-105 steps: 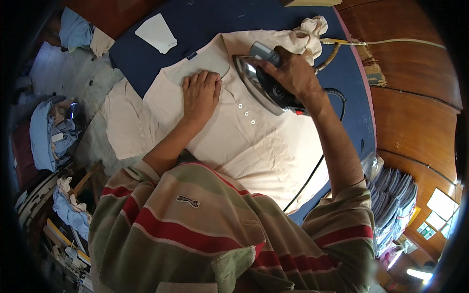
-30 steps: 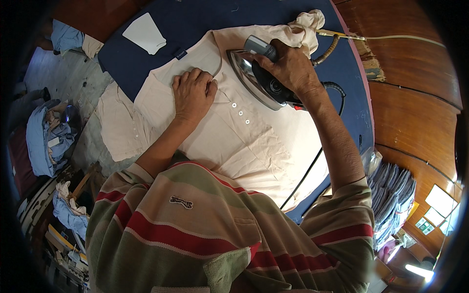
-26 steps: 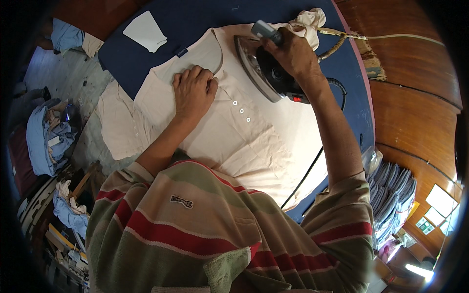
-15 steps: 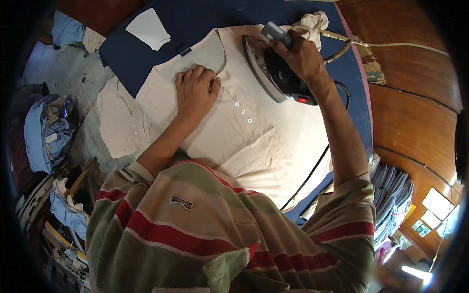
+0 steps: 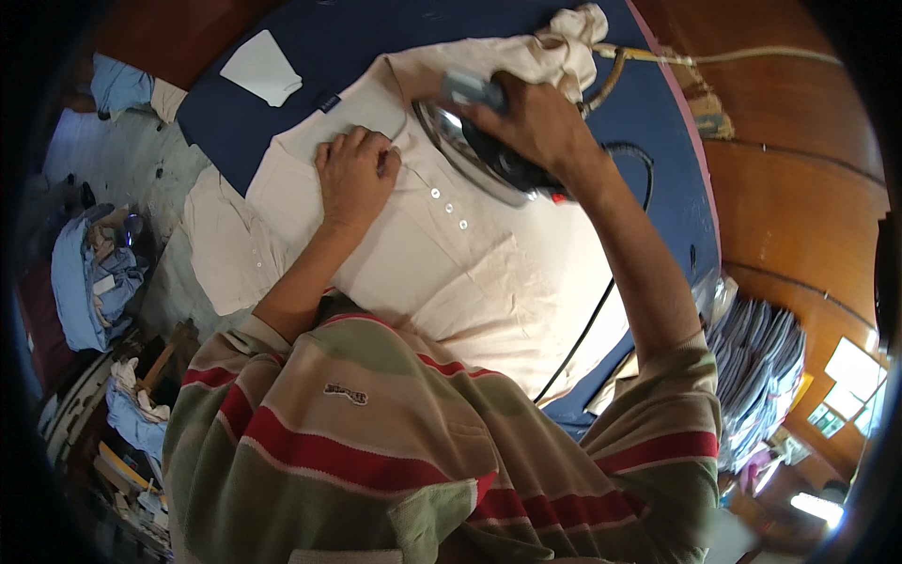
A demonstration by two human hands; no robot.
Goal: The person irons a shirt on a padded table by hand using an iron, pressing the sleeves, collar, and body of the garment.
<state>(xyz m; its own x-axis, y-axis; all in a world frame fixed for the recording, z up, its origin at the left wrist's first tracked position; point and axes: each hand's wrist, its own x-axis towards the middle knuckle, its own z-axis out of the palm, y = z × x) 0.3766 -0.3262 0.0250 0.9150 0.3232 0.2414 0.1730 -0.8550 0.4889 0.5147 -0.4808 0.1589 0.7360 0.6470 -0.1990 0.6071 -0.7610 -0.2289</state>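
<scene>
A cream buttoned shirt [image 5: 554,273] lies spread over a dark blue ironing table [image 5: 376,28], its neckline toward the far left. My right hand [image 5: 540,122] is wrapped round the grey handle of a steam iron [image 5: 470,160]. The iron's soleplate rests on the shirt, beside the neckline and close to the buttons; it is slightly blurred. My left hand [image 5: 357,174] lies at the neckline just left of the placket, with bent fingers closed on the cloth. A bunched sleeve [image 5: 573,47] sits beyond the iron.
A white flat template [image 5: 261,68] lies at the far left of the table. A hose [image 5: 601,85] and a black cord [image 5: 587,329] run from the iron. Stacked dark garments [image 5: 756,362] stand at right, and blue garments [image 5: 85,273] are piled at left.
The iron has slid left with my right hand, nearer the buttons and neckline. My left hand keeps its place on the shirt. The whole view has shifted slightly.
</scene>
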